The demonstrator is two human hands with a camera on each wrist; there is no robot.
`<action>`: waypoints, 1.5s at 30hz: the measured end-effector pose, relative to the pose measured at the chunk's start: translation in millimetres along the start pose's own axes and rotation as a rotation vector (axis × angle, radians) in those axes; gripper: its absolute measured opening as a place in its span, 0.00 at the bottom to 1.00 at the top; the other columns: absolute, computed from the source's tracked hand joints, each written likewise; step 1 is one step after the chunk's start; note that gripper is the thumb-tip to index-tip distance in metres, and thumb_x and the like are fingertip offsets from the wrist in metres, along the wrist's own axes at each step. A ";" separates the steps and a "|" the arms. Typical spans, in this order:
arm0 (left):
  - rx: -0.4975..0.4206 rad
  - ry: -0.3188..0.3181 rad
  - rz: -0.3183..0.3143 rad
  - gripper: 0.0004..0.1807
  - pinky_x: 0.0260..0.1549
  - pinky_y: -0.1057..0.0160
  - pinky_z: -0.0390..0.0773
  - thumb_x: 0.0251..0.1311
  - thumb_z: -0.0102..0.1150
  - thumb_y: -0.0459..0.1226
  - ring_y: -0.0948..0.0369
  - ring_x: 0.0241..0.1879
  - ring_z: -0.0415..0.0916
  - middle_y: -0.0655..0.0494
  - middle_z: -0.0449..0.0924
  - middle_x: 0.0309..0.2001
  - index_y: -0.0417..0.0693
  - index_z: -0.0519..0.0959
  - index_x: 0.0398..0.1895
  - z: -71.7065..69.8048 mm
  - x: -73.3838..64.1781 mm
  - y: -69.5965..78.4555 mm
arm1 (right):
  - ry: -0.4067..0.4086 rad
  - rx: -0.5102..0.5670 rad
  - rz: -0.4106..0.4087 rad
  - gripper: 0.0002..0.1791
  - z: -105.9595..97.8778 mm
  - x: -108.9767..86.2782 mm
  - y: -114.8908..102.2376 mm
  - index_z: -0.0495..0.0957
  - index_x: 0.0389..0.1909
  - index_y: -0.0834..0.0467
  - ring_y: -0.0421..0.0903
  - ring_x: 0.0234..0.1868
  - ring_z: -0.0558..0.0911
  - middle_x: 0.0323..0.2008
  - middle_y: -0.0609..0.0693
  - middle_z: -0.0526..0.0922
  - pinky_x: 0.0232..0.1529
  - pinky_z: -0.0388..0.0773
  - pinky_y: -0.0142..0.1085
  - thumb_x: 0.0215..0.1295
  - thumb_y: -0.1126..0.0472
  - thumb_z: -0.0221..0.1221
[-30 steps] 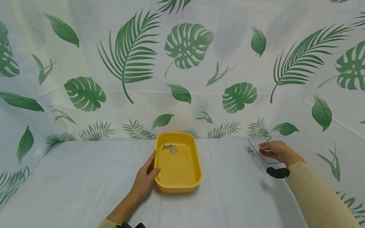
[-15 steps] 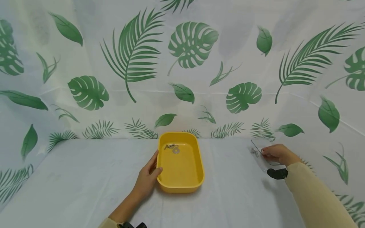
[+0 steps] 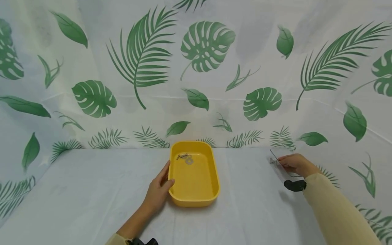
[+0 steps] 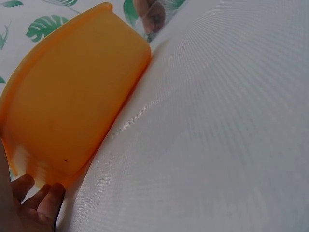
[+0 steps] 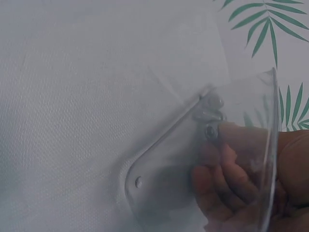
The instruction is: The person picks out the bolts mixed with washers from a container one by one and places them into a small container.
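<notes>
My left hand (image 3: 156,192) grips the left side of a yellow tray (image 3: 194,182), thumb over the rim and fingers along the outer wall. Inside, near its far left corner, lie a few small screws (image 3: 182,156) and flat grey washers (image 3: 189,160). Far to the right, my right hand (image 3: 297,165) reaches into a clear plastic box (image 5: 148,149). Seen through the box wall in the right wrist view, thumb and forefinger pinch a small metal fastener (image 5: 211,131) with a round hole. Other metal pieces (image 5: 214,101) lie close beside it.
A white cloth (image 3: 101,197) covers the table, and a leaf-print curtain (image 3: 211,112) hangs along its back edge. Bare cloth (image 3: 245,190) stretches between the tray and the clear box. A black strap mount (image 3: 294,185) sits on the right wrist.
My right hand has moved slightly down and left within the clear box, its fingertips now at the metal pieces. The left hand keeps its hold on the tray.
</notes>
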State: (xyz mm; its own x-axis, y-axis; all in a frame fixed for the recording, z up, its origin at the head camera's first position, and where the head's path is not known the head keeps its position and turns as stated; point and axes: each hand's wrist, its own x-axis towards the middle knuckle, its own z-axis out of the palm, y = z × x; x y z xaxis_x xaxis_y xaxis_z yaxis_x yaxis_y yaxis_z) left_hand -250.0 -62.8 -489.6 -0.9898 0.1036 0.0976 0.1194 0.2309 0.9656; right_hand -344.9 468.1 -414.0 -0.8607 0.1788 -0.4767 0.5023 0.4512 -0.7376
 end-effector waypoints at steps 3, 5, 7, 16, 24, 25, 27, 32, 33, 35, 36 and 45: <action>0.002 0.002 0.017 0.36 0.74 0.48 0.64 0.71 0.50 0.37 0.54 0.77 0.62 0.60 0.57 0.80 0.62 0.55 0.81 -0.4 0.1 0.3 | -0.021 -0.016 -0.016 0.16 -0.7 -2.3 0.0 0.77 0.55 0.72 0.41 0.37 0.76 0.33 0.41 0.80 0.38 0.81 0.31 0.70 0.69 0.55; -0.001 0.004 0.025 0.36 0.73 0.48 0.65 0.71 0.50 0.37 0.54 0.76 0.62 0.60 0.57 0.80 0.62 0.55 0.80 -0.8 0.3 0.3 | -0.028 -0.020 -0.019 0.15 -0.4 -3.9 -0.7 0.78 0.54 0.72 0.41 0.37 0.76 0.33 0.42 0.80 0.38 0.81 0.31 0.70 0.69 0.55; -0.003 0.006 0.035 0.36 0.73 0.47 0.65 0.71 0.50 0.37 0.53 0.76 0.62 0.59 0.57 0.80 0.62 0.55 0.80 -1.2 0.3 0.3 | -0.028 -0.026 -0.012 0.15 0.1 -5.1 -2.1 0.77 0.54 0.72 0.41 0.37 0.76 0.33 0.42 0.80 0.38 0.81 0.31 0.71 0.69 0.54; -0.022 -0.018 0.055 0.35 0.73 0.47 0.65 0.73 0.51 0.38 0.52 0.76 0.63 0.57 0.56 0.80 0.61 0.55 0.81 -1.9 -0.1 -2.0 | 0.004 -0.030 0.032 0.19 0.9 -5.3 -5.1 0.73 0.60 0.74 0.46 0.42 0.76 0.36 0.48 0.81 0.40 0.81 0.33 0.72 0.70 0.53; -0.012 -0.014 0.034 0.36 0.72 0.48 0.67 0.72 0.51 0.38 0.53 0.75 0.64 0.59 0.56 0.80 0.62 0.54 0.81 0.1 0.0 -1.3 | -0.045 -0.042 -0.070 0.22 -8.8 -17.5 -12.7 0.69 0.64 0.76 0.39 0.38 0.83 0.35 0.44 0.85 0.47 0.87 0.35 0.74 0.67 0.53; -0.006 -0.010 0.028 0.36 0.73 0.48 0.67 0.72 0.51 0.38 0.54 0.75 0.64 0.60 0.56 0.80 0.63 0.55 0.81 0.1 0.1 -1.7 | -0.047 -0.045 -0.085 0.23 -8.9 -19.1 -15.3 0.68 0.65 0.76 0.39 0.39 0.83 0.36 0.44 0.85 0.48 0.86 0.35 0.75 0.66 0.52; -0.003 -0.006 0.019 0.36 0.73 0.48 0.67 0.72 0.51 0.38 0.55 0.76 0.63 0.62 0.56 0.80 0.64 0.55 0.80 -0.2 0.3 -2.4 | -0.043 -0.065 -0.120 0.24 -7.5 -22.9 -22.0 0.66 0.66 0.76 0.37 0.38 0.84 0.35 0.42 0.85 0.49 0.86 0.34 0.75 0.65 0.52; 0.003 -0.008 0.010 0.36 0.74 0.48 0.65 0.71 0.52 0.38 0.55 0.76 0.62 0.62 0.56 0.80 0.64 0.55 0.80 -0.9 -0.1 -1.9 | -0.068 -0.109 -0.207 0.28 2.2 -36.6 -46.2 0.63 0.69 0.75 0.33 0.40 0.84 0.36 0.37 0.84 0.50 0.85 0.30 0.77 0.61 0.52; 0.005 -0.009 0.010 0.36 0.74 0.48 0.64 0.72 0.51 0.39 0.55 0.76 0.62 0.62 0.56 0.80 0.64 0.55 0.80 -1.0 -0.4 -1.6 | -0.086 -0.109 -0.219 0.29 5.0 -39.8 -51.7 0.62 0.70 0.75 0.33 0.40 0.84 0.37 0.37 0.84 0.51 0.85 0.30 0.77 0.60 0.51; 0.002 -0.010 0.004 0.36 0.75 0.48 0.64 0.72 0.52 0.39 0.55 0.76 0.62 0.63 0.56 0.80 0.65 0.55 0.80 -1.0 -0.6 -1.4 | -0.124 -0.112 -0.250 0.30 11.6 -45.3 -61.6 0.61 0.71 0.74 0.33 0.42 0.84 0.40 0.36 0.84 0.53 0.85 0.30 0.77 0.58 0.51; 0.001 -0.010 0.007 0.36 0.75 0.47 0.64 0.72 0.51 0.39 0.54 0.76 0.62 0.62 0.56 0.80 0.65 0.55 0.80 -1.0 -0.8 -1.2 | -0.140 -0.112 -0.264 0.30 15.6 -48.1 -66.6 0.61 0.71 0.74 0.34 0.43 0.84 0.41 0.37 0.84 0.53 0.84 0.30 0.77 0.57 0.52; 0.002 -0.005 0.017 0.36 0.73 0.46 0.66 0.72 0.51 0.39 0.52 0.75 0.65 0.59 0.58 0.80 0.64 0.55 0.80 -1.1 -1.7 0.7 | -0.257 -0.073 -0.358 0.31 64.7 -74.9 -111.8 0.60 0.72 0.74 0.37 0.47 0.86 0.47 0.44 0.84 0.62 0.81 0.39 0.77 0.57 0.52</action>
State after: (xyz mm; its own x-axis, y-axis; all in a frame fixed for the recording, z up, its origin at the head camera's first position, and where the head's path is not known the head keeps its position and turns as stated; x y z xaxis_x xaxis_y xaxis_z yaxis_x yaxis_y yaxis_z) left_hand -248.3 -63.9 -488.8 -0.9873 0.1122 0.1124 0.1359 0.2309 0.9634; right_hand -331.2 347.7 -326.7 -0.9262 -0.2185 -0.3072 0.1612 0.5070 -0.8467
